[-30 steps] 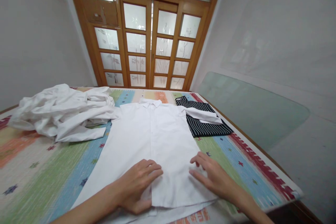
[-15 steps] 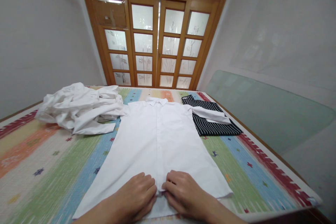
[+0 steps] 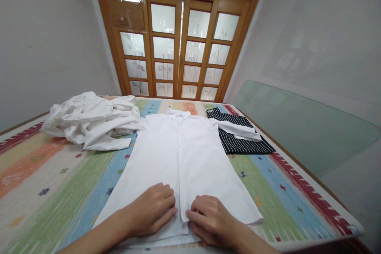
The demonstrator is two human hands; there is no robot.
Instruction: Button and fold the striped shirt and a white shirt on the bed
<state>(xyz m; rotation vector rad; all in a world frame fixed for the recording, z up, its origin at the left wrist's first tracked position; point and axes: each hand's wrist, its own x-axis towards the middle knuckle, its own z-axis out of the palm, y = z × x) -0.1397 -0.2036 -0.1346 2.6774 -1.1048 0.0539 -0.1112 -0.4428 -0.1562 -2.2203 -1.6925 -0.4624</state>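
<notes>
The plain white button-front shirt of thin cloth (image 3: 172, 162) lay flat, its front upward, on the many-coloured striped cover with small woven-looking figures (image 3: 80, 182). Its pointed collar (image 3: 178, 114) was at the far end, and its hem was near the person. One white sleeve (image 3: 238, 127) stretched out to the right and rested over the folded black garment with thin white stripes (image 3: 247, 147). On the left, the shoulder of the shirt met the crumpled heap of white cloth (image 3: 92, 119), and I cannot tell exactly where one finished and the other began.

The right hand (image 3: 210, 218) was at the lower end of the front opening, with thumb and forefinger pinching the corner of the front edge. The left hand (image 3: 153, 208) rested on the other front panel, its fingers bent and close together; whether it gripped some cloth between them, I cannot tell.

The shirt seemed light and soft, not fragile, but the single layer would probably wrinkle or slide easily under a strong pull. The front edge looked somewhat firmer than the loose panels, so its lower corner and the hem appeared to be good places for a gentle hold with the fingertips.
</notes>
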